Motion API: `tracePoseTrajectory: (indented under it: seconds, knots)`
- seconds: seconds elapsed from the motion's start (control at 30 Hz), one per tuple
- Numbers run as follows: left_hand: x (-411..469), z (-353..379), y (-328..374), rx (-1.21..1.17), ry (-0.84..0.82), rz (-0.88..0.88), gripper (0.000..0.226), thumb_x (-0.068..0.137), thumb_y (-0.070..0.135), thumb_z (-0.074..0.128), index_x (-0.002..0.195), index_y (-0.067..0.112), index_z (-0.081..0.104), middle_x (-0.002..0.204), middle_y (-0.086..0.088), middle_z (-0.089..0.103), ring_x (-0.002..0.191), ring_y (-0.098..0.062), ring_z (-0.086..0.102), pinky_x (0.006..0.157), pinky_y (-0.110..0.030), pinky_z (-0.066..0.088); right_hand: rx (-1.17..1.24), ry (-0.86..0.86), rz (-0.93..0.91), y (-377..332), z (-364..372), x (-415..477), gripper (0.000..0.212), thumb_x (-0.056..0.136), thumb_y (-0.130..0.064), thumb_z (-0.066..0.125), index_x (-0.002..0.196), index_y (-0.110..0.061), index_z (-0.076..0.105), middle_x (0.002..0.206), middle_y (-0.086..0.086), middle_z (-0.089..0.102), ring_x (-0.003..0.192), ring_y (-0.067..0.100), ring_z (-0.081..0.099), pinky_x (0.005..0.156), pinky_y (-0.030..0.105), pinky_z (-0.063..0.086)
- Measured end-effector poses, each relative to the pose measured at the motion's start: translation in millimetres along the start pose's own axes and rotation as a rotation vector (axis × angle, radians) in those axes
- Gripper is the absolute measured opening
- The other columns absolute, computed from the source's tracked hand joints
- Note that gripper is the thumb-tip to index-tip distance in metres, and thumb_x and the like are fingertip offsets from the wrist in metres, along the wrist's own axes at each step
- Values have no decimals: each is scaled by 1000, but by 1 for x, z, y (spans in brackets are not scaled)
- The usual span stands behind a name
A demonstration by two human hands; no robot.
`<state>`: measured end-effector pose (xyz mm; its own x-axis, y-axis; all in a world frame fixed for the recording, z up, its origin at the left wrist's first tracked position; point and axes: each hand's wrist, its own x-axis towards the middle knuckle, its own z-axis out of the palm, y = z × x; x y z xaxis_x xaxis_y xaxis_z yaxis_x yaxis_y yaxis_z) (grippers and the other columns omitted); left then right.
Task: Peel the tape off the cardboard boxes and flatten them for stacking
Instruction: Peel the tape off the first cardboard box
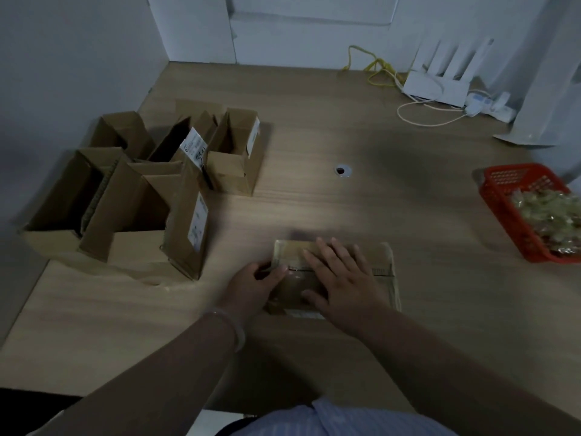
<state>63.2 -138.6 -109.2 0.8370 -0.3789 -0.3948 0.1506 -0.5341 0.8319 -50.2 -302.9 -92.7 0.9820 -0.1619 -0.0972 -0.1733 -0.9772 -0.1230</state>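
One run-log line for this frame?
stage: tape peel | left hand: fingertips at tape edge | right hand: flat on taped box | opened boxes: left

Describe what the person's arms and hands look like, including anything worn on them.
Both forearms are bare, with no sleeves reaching them and no gloves. The left hand has a pale, smooth bangle around its wrist. The right hand shows no ring, watch or band in this view. The fingers are uncovered. At the bottom edge, a light blue striped garment covers the torso.
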Motion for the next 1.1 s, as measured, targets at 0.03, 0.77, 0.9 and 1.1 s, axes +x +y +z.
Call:
tracePoseTrajectory:
  seconds: [0.03,0.77,0.9,1.1]
  knots:
    - [-4,-1,-2,-15,9,15,26,82,42,69,101,24,66,91,12,68,81,0,63,63,-8,45,-28,10,7,0,3,-1,73,89,-68,26,152,-35,12,162,-4,4,149,18,-2,119,43,-6]
    - [-38,-4,-23,-448,-96,-265,16,95,5,51,81,9,59,80,-6,59,73,-11,57,54,-18,52,-47,73,14,-1,2,-5,73,86,-68,23,150,-31,28,158,0,24,147,22,18,118,48,12]
    - [-38,-8,-16,-361,-103,-225,17,97,7,49,81,9,55,80,-8,59,72,-13,56,49,-18,51,-51,62,18,-1,3,-5,74,86,-69,19,151,-32,23,160,-1,19,148,20,13,119,47,9]
    - [-41,-8,-5,-457,-58,-161,23,96,-1,44,75,7,50,64,-9,53,48,-8,52,45,-17,46,-29,72,10,-1,3,-6,73,87,-67,24,150,-31,26,159,0,22,147,22,15,119,47,8]
